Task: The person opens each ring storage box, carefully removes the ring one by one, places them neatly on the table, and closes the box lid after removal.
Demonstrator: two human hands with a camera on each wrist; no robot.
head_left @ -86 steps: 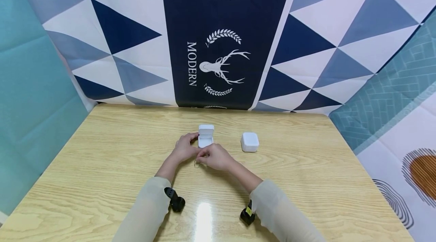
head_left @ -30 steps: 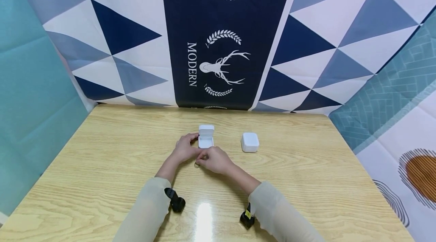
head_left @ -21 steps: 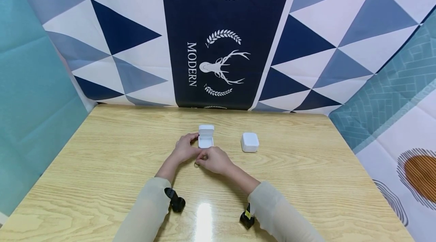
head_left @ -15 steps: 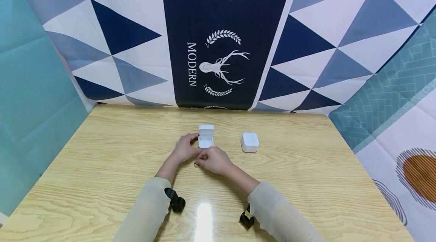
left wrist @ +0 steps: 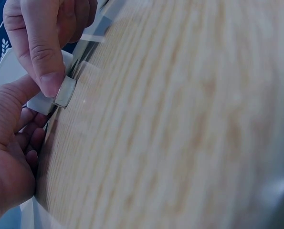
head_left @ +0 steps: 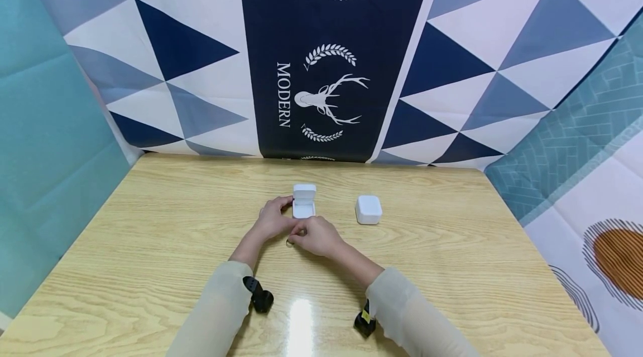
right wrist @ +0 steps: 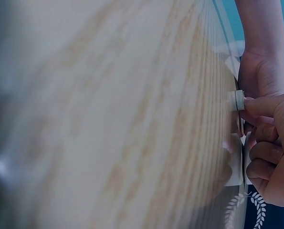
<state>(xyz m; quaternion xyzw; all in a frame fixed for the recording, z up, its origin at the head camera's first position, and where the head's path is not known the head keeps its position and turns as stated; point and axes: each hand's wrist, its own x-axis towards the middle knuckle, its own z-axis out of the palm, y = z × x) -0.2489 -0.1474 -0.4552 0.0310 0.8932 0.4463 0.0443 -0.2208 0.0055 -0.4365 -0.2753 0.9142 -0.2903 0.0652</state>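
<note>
Right grip (head_left: 317,235) pinching pale, shiny, smooth ring (left wrist: 66,92), white box (head_left: 304,193) open

Draped corner, patterned cloth (head_left: 346,33), wood-grain table (head_left: 477,245)

Right hand (left wrist: 53,36) with 1 ring (left wrist: 67,91) in fingertips, left hand (left wrist: 7,136) at 1 white box (left wrist: 10,71).

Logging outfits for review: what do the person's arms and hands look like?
The left sleeve and right sleeve are plain cream. The left hand and right hand are bare. A black camera sits at each cuff; the right one bears a yellow mark.
</note>
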